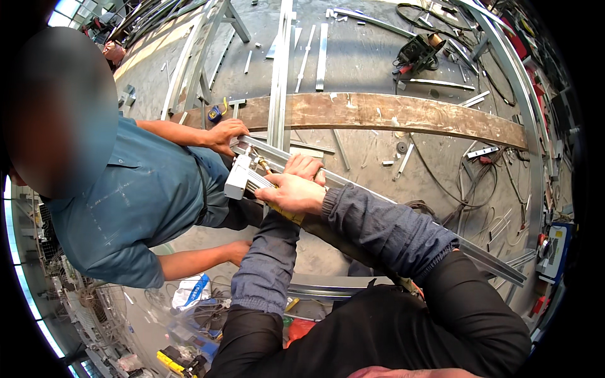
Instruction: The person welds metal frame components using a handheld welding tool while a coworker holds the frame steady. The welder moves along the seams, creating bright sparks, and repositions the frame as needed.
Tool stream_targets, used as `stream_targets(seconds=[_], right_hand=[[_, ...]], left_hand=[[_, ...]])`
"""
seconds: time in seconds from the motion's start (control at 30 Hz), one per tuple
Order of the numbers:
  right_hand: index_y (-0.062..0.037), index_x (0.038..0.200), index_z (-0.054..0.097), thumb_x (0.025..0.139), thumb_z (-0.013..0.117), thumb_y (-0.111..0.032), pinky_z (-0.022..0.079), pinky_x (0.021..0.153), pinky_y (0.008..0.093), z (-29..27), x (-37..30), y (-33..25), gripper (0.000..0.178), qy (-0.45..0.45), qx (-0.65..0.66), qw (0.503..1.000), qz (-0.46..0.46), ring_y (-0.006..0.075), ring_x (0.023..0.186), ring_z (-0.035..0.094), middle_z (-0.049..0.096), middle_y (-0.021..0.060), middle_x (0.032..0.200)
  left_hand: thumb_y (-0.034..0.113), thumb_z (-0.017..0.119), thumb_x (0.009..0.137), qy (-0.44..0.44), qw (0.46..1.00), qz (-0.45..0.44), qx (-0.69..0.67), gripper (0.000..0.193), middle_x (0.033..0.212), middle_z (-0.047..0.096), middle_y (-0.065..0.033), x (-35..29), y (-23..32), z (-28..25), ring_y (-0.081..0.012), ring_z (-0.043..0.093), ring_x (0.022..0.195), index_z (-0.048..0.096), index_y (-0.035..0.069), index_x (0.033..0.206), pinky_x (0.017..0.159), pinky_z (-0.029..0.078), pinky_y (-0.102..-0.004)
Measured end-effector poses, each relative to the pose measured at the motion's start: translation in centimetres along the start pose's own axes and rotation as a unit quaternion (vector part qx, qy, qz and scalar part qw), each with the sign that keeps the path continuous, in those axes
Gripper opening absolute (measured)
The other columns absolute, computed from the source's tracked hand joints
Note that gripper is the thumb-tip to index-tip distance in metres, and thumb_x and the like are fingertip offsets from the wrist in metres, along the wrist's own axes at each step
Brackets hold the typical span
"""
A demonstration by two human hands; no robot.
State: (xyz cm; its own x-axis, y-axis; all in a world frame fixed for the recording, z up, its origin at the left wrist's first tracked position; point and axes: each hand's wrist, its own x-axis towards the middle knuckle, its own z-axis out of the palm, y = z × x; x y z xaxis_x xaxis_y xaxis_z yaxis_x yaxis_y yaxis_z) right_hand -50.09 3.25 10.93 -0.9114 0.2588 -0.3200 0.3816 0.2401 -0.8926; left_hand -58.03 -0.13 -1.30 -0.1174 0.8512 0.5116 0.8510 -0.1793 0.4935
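My right hand [293,194] is closed around the ribbed metal body of a device with a pale grey block [238,177] at its end. Brass fittings [263,164] sit on the device beside the rail. My left forearm passes beneath the right hand, and my left hand [305,166] curls over a long metal rail [350,183], its fingertips partly hidden. That rail slants from upper left to lower right. A co-worker's hand [227,135] rests at the rail's far left end; their other hand [239,252] hangs beside my left sleeve.
Behind the rail, a wooden plank [378,113] crosses the metal frame, with a blue tape measure [215,113] near its left end. Cables [466,201] and metal offcuts [321,57] litter the floor. A dark machine [417,55] stands at the far right. A co-worker stands close on my left.
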Motion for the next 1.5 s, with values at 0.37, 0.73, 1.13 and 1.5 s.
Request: stream_targets(seconds=[0.37,0.73,1.13,1.5], right_hand=[[-0.0014,0.138,0.070,0.103,0.057,-0.060,0.049,0.109,0.0489,0.2,-0.3,-0.3,0.069,0.001,-0.023,1.000,0.002,0.0454,0.116,0.073,0.076,0.0317,0.120],[-0.0019,0.135,0.072,0.103,0.057,-0.062,0.049,0.107,0.0492,0.2,-0.2,0.2,0.070,-0.007,-0.022,1.000,-0.002,0.0461,0.114,0.072,0.076,0.0314,0.117],[0.0004,0.134,0.071,0.104,0.055,-0.064,0.050,0.107,0.0487,0.0,-0.6,1.0,0.073,0.006,-0.033,0.999,-0.002,0.0455,0.114,0.073,0.076,0.0313,0.119],[0.0024,0.133,0.070,0.104,0.057,-0.063,0.052,0.105,0.0487,-0.9,-1.5,-0.1,0.073,-0.009,-0.051,0.999,0.004,0.0456,0.112,0.074,0.076,0.0316,0.117]], left_hand=[[0.027,0.067,0.079,0.000,1.000,0.002,0.010,0.027,0.095,0.072,-0.0126,0.0,0.2,-0.3,-0.0354,0.069,0.102,0.074,0.006,0.095,0.104,0.051,-0.0496],[0.025,0.069,0.077,0.003,1.000,0.002,0.012,0.025,0.094,0.071,-0.0125,-0.2,-0.2,-0.2,-0.0364,0.069,0.100,0.074,0.007,0.094,0.102,0.052,-0.0501],[0.024,0.072,0.075,0.017,1.000,0.006,-0.001,0.024,0.094,0.072,-0.0121,0.9,1.0,-0.6,-0.0365,0.069,0.099,0.074,0.007,0.091,0.101,0.053,-0.0488],[0.024,0.073,0.067,0.048,0.999,0.014,0.004,0.028,0.090,0.072,-0.0120,0.6,0.3,0.3,-0.0351,0.071,0.095,0.075,0.006,0.089,0.098,0.054,-0.0477]])
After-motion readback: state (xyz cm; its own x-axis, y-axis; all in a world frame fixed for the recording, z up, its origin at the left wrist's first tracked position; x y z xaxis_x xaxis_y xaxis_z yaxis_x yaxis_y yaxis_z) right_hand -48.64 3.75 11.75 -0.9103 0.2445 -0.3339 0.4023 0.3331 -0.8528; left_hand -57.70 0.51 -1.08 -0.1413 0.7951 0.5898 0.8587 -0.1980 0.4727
